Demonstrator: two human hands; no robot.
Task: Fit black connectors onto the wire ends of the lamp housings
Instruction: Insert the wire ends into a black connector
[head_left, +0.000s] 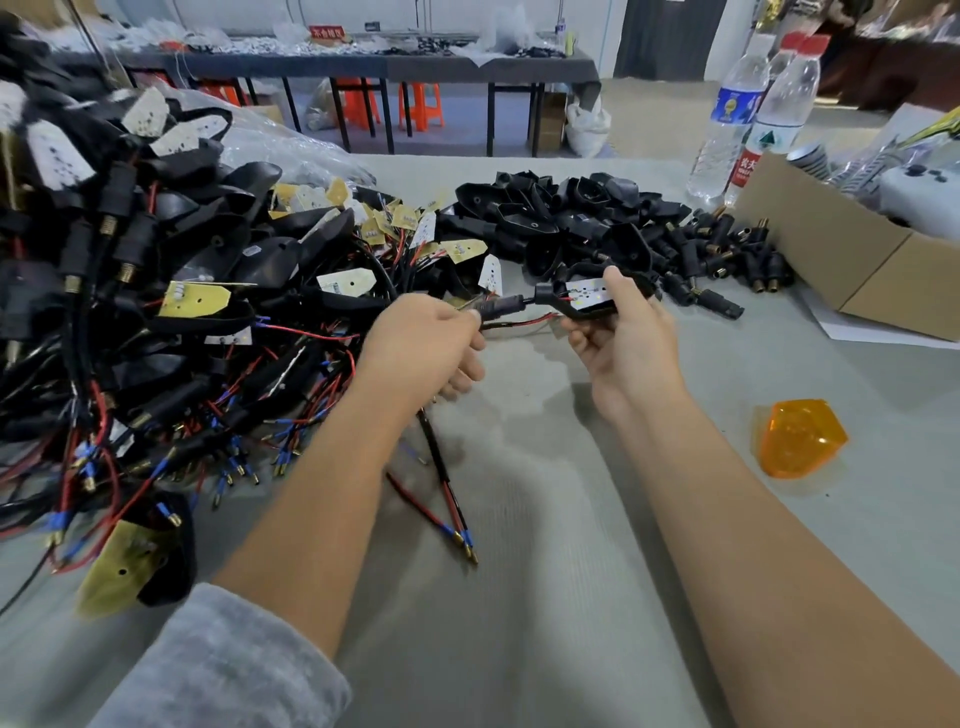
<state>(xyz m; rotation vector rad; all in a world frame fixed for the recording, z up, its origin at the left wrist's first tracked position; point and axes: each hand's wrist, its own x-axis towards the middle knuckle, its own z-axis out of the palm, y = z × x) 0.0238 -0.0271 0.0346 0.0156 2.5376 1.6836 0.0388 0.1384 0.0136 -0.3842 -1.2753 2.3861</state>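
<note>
My right hand (621, 343) grips a black lamp housing (589, 299) with a white LED board, held above the middle of the table. A black connector (501, 306) sits on the housing's stem, and my left hand (434, 340) pinches its left end. Red and black wires (447, 499) with blue-sleeved tips hang down from under my left hand onto the table. Loose black connectors (727, 254) with brass ends lie heaped at the right rear.
A big tangle of wired housings (156, 291) fills the left side. Empty black housings (561, 213) are piled at the centre rear. A cardboard box (841, 260) and water bottles (748, 114) stand at the right, an orange lens (800, 439) lies nearer.
</note>
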